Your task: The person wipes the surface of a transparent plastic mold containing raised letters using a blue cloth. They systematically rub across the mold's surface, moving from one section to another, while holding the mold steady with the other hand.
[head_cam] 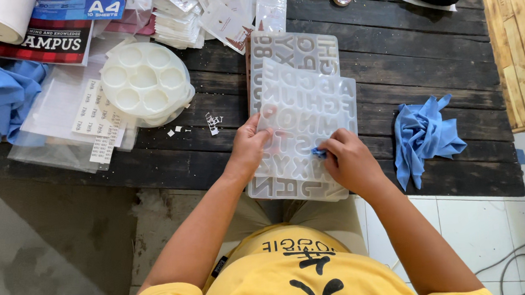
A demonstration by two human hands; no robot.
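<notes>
**Hands work on a letter mould**

Left hand presses flat on the translucent letter mould at frame centre, its long axis running up-frame, tilted slightly. Right hand pinches a small blue piece against it. Round palette mould, upper left, shows empty wells.

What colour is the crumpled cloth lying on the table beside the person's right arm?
Blue. The crumpled cloth shows best in the head view, on the dark wooden table.

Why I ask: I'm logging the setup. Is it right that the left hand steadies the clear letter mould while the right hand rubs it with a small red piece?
Not quite: the small piece in the right hand is blue, not red, as the head view shows. The left hand does rest on the clear letter mould.
</notes>
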